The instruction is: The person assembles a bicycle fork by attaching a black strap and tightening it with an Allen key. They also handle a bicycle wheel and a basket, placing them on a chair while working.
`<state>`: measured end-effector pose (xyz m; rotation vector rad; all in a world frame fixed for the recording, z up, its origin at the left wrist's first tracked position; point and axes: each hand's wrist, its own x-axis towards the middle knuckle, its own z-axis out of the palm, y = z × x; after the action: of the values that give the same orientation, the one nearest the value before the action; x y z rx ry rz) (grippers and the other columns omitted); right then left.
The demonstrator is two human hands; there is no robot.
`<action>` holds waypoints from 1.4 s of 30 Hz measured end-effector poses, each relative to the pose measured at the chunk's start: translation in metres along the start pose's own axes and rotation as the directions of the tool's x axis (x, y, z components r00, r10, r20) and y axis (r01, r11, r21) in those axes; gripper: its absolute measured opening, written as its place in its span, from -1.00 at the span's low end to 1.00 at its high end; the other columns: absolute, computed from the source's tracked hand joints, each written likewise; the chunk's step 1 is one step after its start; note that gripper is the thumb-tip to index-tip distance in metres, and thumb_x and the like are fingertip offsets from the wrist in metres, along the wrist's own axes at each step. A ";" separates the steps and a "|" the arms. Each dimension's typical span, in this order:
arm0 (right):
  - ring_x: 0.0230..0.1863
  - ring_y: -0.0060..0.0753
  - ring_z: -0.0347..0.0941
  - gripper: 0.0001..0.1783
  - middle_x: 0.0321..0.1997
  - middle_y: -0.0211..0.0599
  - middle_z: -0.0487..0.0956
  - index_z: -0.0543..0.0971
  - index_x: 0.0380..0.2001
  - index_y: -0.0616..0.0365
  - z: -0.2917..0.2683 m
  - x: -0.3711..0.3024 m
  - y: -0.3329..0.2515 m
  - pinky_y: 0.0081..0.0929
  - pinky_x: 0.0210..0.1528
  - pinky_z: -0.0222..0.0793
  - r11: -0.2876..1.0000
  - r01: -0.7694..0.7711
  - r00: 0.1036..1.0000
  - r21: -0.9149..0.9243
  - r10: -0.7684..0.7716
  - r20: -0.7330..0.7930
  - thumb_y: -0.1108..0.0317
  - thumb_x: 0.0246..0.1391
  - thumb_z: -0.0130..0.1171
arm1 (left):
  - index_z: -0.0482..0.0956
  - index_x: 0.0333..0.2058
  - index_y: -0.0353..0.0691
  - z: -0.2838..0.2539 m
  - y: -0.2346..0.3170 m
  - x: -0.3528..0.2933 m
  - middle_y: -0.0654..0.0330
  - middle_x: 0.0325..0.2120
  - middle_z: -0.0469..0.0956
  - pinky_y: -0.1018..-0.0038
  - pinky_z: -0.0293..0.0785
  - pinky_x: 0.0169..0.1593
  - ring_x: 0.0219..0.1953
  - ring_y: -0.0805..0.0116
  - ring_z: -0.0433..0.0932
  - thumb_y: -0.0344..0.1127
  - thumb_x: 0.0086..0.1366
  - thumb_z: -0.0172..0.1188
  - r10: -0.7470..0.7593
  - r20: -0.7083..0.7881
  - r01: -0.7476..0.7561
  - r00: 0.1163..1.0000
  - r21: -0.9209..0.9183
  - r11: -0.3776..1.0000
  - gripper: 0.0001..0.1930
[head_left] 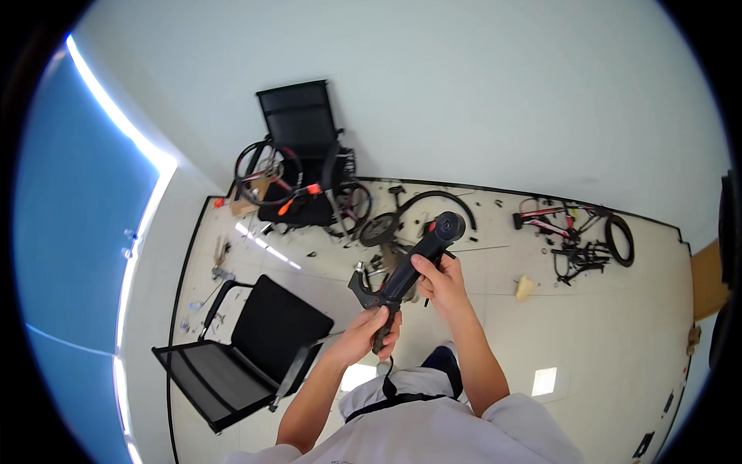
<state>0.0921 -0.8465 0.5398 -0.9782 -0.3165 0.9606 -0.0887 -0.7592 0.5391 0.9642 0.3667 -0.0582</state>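
In front of me I hold up a thick black tubular part [406, 276], slanted from lower left to upper right, with a round, hollow-looking cap at its far end. Its exact kind I cannot make out. My left hand [363, 338] is closed round the narrower near end, below a grey hooked piece [362, 288] that juts out to the left. My right hand [440, 284] grips the tube's right side around the middle, thumb on top. A thin black strap [389, 380] hangs beneath the near end.
A black mesh chair [282, 332] stands close on my left. Another chair [297, 116] by the wall carries a wheel [267, 172]. Tyres and bike parts lie beyond my hands. A red-and-black bike frame [549, 220] and a yellowish lump [525, 288] lie to the right.
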 end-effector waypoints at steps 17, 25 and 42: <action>-0.78 -0.72 0.10 -0.83 -0.62 -0.47 0.37 0.44 -0.34 0.10 -0.016 0.198 0.217 -0.65 -0.80 -0.09 0.749 -0.427 0.904 -0.507 0.357 -0.235 0.26 0.13 0.16 | 0.56 -0.26 -0.26 -0.263 0.072 -0.108 0.12 -0.62 0.46 0.38 0.34 -0.47 -0.62 0.39 0.36 -0.17 0.28 0.21 0.513 -0.650 0.244 0.561 0.722 0.648 -0.75; -0.83 -0.71 0.01 -0.82 -0.69 -0.46 0.31 0.42 -0.39 0.13 -0.063 0.219 0.213 -0.65 -0.83 -0.11 0.629 -0.663 0.732 -0.406 0.431 -0.528 0.25 0.13 0.11 | 0.51 -0.31 -0.28 -0.327 0.162 -0.074 0.05 -0.59 0.44 0.32 0.31 -0.48 -0.59 0.04 0.41 -0.22 0.21 0.25 0.605 -0.515 0.241 0.607 0.845 0.477 -0.77; -0.80 -0.75 0.00 -0.87 -0.66 -0.55 0.28 0.44 -0.37 0.09 0.112 0.319 0.419 -0.70 -0.78 -0.17 0.849 -0.511 0.524 0.134 0.432 -0.734 0.29 0.19 0.08 | 0.44 -0.22 -0.20 -0.665 0.256 0.080 0.04 -0.45 0.56 0.14 0.45 -0.38 -0.42 -0.09 0.54 -0.26 0.21 0.20 0.116 -0.193 0.166 0.974 0.963 0.212 -0.77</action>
<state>-0.0238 -0.4413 0.2047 -1.5129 0.6599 0.9376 -0.1454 -0.0639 0.3733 2.3219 0.5739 -0.2414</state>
